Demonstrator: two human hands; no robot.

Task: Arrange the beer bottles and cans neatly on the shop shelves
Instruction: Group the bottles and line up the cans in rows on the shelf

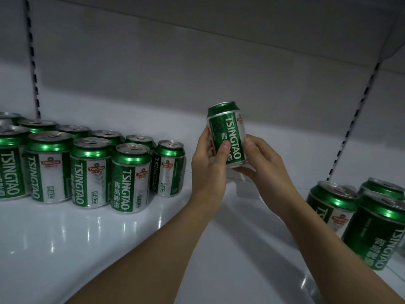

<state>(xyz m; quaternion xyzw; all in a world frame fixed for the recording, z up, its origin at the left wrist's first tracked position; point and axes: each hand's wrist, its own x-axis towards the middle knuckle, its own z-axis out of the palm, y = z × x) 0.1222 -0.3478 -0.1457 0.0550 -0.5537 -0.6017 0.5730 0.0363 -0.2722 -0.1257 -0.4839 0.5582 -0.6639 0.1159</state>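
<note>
A green and silver Tsingtao beer can (225, 126) is held up above the white shelf (87, 249), tilted slightly left. My left hand (208, 167) grips its left side with the thumb across the label. My right hand (260, 163) holds its right side and bottom. Several matching cans (92, 170) stand upright in two rows on the left of the shelf. The nearest of them (167, 167) stands a little left of my left hand.
Three more cans (372, 222) stand at the right edge of the shelf, close to my right forearm. A slotted upright (32, 60) runs up the back wall on the left and another (359, 108) on the right. An upper shelf (197, 12) hangs overhead.
</note>
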